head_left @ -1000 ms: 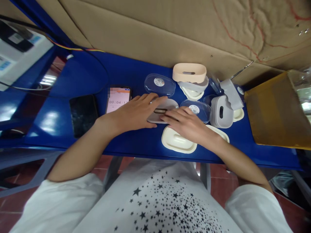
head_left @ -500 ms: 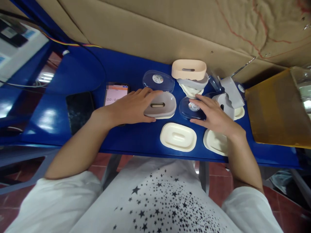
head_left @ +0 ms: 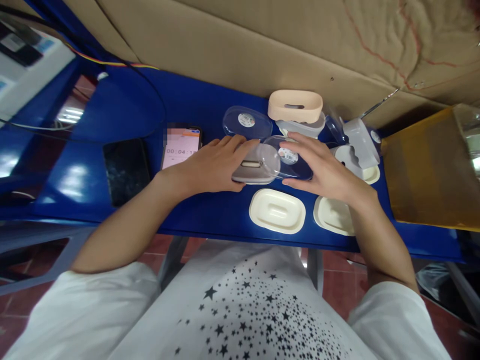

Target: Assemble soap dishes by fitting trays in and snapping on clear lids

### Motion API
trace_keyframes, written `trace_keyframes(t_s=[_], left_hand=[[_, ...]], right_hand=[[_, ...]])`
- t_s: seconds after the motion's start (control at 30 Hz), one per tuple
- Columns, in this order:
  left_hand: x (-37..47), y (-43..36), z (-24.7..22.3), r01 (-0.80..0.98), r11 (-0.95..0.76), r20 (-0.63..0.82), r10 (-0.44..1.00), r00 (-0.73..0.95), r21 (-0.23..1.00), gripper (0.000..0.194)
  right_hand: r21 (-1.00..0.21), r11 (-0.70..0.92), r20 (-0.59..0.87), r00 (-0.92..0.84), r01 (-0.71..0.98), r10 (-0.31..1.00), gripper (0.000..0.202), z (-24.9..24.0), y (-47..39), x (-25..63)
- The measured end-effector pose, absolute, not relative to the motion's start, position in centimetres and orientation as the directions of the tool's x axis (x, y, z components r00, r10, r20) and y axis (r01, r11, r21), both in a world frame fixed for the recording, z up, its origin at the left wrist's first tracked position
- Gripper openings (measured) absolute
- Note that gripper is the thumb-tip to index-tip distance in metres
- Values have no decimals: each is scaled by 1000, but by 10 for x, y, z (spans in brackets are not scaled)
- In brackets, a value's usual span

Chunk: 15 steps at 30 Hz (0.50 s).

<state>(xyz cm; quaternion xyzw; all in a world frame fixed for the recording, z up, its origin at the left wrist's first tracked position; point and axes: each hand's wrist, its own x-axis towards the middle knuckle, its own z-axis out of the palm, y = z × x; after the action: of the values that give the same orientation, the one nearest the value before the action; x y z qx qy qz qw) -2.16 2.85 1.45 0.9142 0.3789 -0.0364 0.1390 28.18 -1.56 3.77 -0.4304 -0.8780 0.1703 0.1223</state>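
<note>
At frame centre the left hand [head_left: 210, 167] presses flat on the grey oval plastic soap box [head_left: 250, 171]; the right hand [head_left: 322, 170] grips the clear oval lid [head_left: 287, 159] overlapping it; best lowered level, edges aligned.

Phone [head_left: 181, 147] screen with a timer reading roughly 00:04:18, round lid stickers too small to read
</note>
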Motion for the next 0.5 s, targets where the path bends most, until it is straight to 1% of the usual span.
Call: trace_keyframes(t_s=[0.07,0.13,0.3,0.37,0.43,0.5], left_hand=[[-19,28,13,707,-671,-167,689,706,224,101],[-18,29,11,715,-652,-163,700,695,250,103],[-20,34,4,674,-633,-88,701,708,380,121],[-22,36,3,665,-626,-77,702,708,408,125],[-22,37,2,664,-619,-69,708,703,419,126],[-22,37,1,653,-624,-56,703,709,429,123]], right_hand=[[-405,583,46,-621,705,783,76,38,-10,276],[-401,584,26,-628,706,778,77,38,-5,271],[-412,586,21,-635,698,772,78,38,3,265],[-426,588,23,-641,688,767,78,39,4,265],[-437,585,15,-644,683,764,78,39,5,265],[-438,582,7,-644,686,765,77,40,5,266]])
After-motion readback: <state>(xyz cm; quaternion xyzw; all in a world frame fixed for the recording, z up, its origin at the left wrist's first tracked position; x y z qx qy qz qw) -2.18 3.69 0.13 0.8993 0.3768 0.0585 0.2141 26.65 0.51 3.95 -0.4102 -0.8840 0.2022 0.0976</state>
